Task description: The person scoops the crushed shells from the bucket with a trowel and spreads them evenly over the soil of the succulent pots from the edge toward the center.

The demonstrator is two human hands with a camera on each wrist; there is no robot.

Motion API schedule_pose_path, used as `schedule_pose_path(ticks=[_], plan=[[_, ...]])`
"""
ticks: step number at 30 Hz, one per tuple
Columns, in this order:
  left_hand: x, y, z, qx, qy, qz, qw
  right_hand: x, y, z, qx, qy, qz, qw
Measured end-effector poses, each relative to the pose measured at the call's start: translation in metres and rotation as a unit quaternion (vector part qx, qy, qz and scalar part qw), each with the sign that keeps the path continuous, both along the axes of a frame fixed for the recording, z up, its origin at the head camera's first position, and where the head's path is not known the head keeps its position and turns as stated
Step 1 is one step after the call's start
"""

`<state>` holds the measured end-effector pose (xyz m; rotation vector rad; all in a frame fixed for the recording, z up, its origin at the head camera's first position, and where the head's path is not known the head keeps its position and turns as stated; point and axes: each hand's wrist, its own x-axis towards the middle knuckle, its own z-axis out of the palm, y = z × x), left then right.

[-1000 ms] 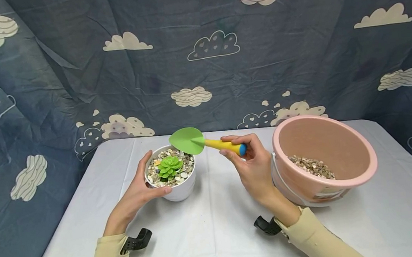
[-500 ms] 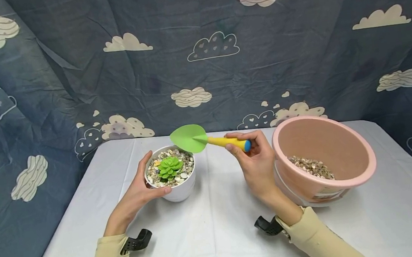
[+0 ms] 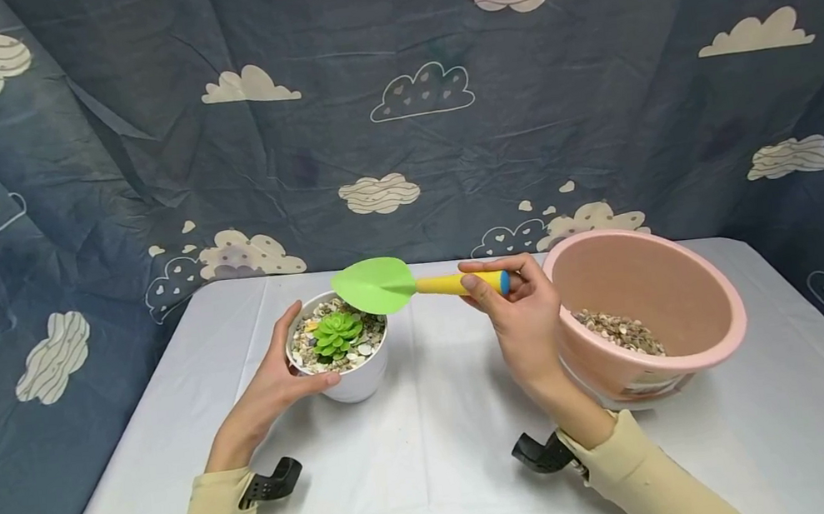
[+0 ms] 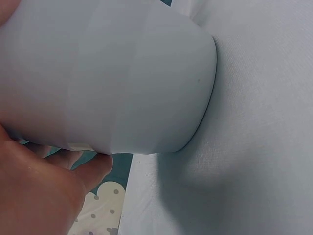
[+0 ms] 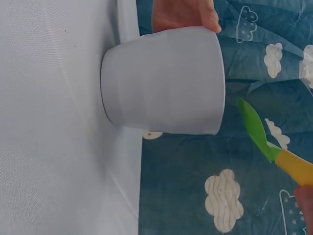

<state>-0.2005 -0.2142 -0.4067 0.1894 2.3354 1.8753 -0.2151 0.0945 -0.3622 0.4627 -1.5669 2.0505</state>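
A white pot (image 3: 357, 384) holding a green succulent (image 3: 337, 332) in pebbles stands upright on the table. My left hand (image 3: 265, 402) grips its left side, thumb along the front near the rim and fingers round the far side. In the left wrist view the pot's smooth wall (image 4: 127, 78) fills much of the frame, its base on the cloth. My right hand (image 3: 528, 328) pinches the yellow, blue-ended handle of a toy trowel (image 3: 376, 286) between thumb and fingers. The green blade overlaps the pot's back right rim in the head view; the right wrist view shows it apart from the pot.
A pink bucket (image 3: 654, 265) with gravel (image 3: 619, 331) in its bottom stands right of my right hand. White cloth (image 3: 412, 475) covers the table. A dark blue cloud-print curtain (image 3: 326, 157) hangs behind and at both sides.
The trowel has rolled, hiding the ridge on its blade, and its handle is more level. My right hand has shifted slightly right. The left hand and pot stay put.
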Motion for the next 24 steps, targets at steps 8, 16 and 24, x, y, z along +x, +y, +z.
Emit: schedule_pose_path(ticks=[8, 16, 24], plan=[[0.000, 0.000, 0.002, 0.005, -0.003, 0.000, 1.0000, 0.008, 0.006, 0.010, -0.025, -0.011, 0.022, 0.999], [-0.001, 0.000, 0.000, 0.003, 0.003, -0.002, 1.0000, 0.017, 0.020, 0.024, -0.050, -0.013, 0.035, 0.998], [0.001, 0.001, 0.000, 0.004, 0.006, -0.005, 1.0000, 0.028, 0.037, 0.042, -0.086, 0.001, 0.025, 0.996]])
